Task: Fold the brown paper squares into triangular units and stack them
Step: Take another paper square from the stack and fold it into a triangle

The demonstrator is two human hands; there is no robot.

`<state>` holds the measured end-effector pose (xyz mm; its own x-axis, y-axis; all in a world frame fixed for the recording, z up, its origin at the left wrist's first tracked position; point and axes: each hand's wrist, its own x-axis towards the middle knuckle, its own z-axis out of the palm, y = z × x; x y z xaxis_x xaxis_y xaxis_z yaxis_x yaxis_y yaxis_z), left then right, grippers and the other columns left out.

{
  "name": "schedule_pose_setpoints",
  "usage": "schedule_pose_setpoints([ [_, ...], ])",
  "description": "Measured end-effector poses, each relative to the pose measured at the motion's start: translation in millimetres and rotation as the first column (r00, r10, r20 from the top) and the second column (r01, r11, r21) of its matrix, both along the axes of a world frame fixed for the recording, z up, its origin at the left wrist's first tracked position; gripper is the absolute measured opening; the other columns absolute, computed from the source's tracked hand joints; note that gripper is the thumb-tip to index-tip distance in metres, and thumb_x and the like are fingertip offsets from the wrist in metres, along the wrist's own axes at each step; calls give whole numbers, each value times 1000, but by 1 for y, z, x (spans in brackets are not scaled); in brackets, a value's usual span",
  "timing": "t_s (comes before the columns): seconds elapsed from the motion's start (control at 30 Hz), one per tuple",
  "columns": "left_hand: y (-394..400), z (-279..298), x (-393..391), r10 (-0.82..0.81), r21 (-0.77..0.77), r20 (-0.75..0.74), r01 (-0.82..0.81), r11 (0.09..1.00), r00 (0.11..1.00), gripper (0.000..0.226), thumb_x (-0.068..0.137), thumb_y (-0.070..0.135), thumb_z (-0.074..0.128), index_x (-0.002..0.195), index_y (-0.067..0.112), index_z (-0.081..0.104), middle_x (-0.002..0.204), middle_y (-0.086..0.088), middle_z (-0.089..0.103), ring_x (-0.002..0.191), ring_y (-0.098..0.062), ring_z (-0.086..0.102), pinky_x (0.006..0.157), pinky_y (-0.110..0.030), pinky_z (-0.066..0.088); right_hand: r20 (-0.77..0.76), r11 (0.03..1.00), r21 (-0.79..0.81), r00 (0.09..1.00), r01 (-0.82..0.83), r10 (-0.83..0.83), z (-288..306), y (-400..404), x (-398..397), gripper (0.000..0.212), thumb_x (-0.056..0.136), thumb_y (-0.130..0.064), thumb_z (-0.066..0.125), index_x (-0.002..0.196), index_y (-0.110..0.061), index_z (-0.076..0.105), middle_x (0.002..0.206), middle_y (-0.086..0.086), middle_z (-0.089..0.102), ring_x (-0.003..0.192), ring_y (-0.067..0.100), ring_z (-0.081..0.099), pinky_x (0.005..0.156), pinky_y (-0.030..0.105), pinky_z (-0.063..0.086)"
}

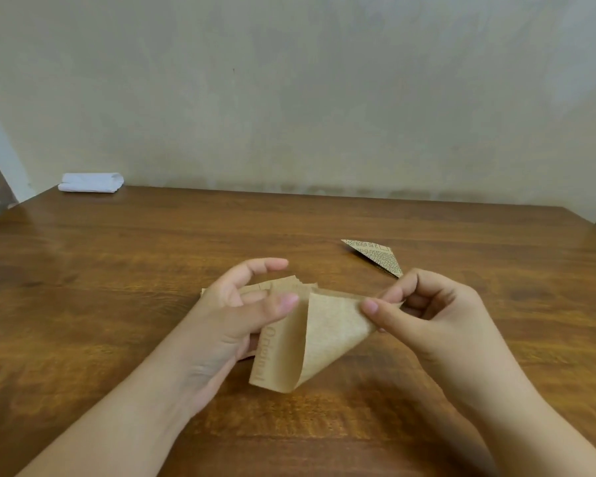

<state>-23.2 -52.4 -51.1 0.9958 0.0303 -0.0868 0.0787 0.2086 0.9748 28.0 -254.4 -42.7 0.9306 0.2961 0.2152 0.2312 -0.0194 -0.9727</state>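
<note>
Above the near tabletop point(117, 270), both hands pinched one brown square point(324, 332), right hand point(434, 315) and left hand point(241, 311) mid-fold; next, corners probably needed aligning before creasing.

Soft, even indoor light, a faint sheen on the table point(117, 256), slight overall blur, wide-angle bending at the edges.

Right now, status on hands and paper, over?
Left hand and right hand pinching the brown paper square, bent over mid-fold. Unfolded stack beneath. One folded triangle on table. Nothing in the way.
</note>
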Motion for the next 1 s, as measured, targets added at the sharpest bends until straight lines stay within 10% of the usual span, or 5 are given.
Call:
schedule_pose_setpoints([
  [0.33, -9, 0, -1, 101, 228, 143, -132, 965, 985, 32, 54, 17, 79, 83, 29, 74, 73, 1, 69, 78, -21, 69, 70, -32, 57, 139, 994, -103, 990, 40, -26, -2, 7, -8, 19, 66, -19, 80, 63, -12, 63, 53, -2, 58, 49, 4, 44, 48, 14, 37],
  [1.0, -12, 2, -4, 94, 150, 225, -130, 980, 970, 16, 56, 15, 75, 70, 23, 76, 83, 1, 74, 82, -12, 70, 63, -19, 53, -22, 995, 103, 1000, -10, 12, -1, 10, -6, 24, 56, -18, 74, 64, -2, 59, 53, 3, 61, 50, 7, 53, 53, 13, 45],
])
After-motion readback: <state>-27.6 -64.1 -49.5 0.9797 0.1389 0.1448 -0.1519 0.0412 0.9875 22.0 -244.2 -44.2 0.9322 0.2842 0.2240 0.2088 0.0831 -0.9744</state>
